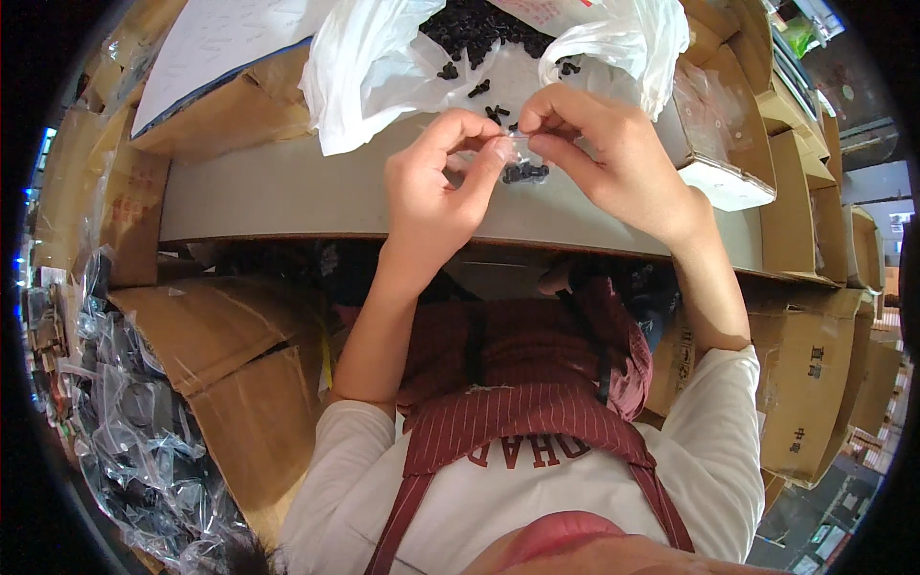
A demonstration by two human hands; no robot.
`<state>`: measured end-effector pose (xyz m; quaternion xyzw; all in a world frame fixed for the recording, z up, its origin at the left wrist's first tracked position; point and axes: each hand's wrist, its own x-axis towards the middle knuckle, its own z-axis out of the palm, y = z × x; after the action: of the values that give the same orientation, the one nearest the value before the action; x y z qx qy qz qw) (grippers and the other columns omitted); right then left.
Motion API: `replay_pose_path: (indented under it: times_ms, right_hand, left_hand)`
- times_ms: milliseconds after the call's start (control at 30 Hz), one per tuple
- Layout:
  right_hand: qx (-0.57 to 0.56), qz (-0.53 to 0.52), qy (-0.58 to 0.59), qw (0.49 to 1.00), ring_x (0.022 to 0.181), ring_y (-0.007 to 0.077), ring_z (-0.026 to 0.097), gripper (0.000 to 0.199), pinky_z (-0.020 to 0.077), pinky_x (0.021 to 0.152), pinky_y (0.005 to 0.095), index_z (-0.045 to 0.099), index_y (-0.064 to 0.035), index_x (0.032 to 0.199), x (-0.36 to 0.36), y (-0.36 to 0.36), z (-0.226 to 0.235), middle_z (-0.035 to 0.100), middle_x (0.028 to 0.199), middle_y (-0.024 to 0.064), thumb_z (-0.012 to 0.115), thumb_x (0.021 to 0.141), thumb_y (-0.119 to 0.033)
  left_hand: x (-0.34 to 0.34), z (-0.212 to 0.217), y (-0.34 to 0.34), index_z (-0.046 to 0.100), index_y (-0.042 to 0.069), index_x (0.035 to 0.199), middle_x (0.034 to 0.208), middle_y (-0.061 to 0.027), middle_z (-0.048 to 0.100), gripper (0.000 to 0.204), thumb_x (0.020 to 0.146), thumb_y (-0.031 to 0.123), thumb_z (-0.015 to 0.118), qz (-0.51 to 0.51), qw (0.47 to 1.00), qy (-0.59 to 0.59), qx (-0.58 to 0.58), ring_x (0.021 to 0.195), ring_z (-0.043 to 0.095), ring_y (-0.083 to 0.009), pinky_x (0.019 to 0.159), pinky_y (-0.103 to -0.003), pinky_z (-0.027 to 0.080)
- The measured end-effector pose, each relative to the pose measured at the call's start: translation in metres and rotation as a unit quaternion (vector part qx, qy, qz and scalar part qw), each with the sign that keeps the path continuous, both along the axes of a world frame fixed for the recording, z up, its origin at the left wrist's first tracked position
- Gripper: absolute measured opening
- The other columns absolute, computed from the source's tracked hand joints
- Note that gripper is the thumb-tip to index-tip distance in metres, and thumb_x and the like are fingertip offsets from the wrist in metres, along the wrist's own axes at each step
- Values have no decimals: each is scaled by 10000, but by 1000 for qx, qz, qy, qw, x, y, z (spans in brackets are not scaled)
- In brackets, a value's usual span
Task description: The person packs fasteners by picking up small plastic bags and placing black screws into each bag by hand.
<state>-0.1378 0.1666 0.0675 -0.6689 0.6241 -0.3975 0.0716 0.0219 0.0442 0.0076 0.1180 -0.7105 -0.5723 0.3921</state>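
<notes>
Your left hand (436, 187) was raised over the grey table (278, 192), palm turned toward you, its thumb and forefinger pinched on the left edge of a small clear bag (517, 158). Your right hand (599, 158) came in from the other side with the wrist bent, its thumb and forefinger closed on the bag's top right edge. Both hands gripped the one bag between them, just above the table, and the other fingers were curled in. A small dark clump of black screws (525, 173) sat in the bottom of the bag; I could not count them.

Behind your hands, a large white plastic bag (364, 67) lay open on the table with a heap of the same black screws (479, 24) inside. About six loose ones lay scattered at its mouth, just beyond your fingertips. A stack of white paper (220, 48) rested on a cardboard box (220, 115) at the left rear. A box with a clear plastic cover (719, 134) stood just to the right of your right hand. More cardboard boxes (815, 383) lined the right side, and another one (240, 383) stood below the table on your left. A pile of crumpled clear bags (144, 441) holding dark parts filled the lower left.
</notes>
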Motion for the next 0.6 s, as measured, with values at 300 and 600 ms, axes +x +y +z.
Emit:
replay_pose_path:
  times_ms: [300,600]
  right_hand:
    - [47,29,18,998,783,242,634,92,510,721,352,616,-1,1033,6,-1,-4,621,904,121,657,954,-26]
    - [29,10,-20,999,759,329,593,116,473,680,397,585,11,975,12,33,-1,594,842,159,668,915,-45]
  left_hand:
    - [3,1,3,657,-14,956,817,-45,676,35,969,16,645,-14,1000,-10,-25,754,659,-90,666,-239,509]
    - [5,5,8,629,-20,980,886,-29,636,35,995,8,617,-73,997,7,5,825,626,-105,783,-255,499]
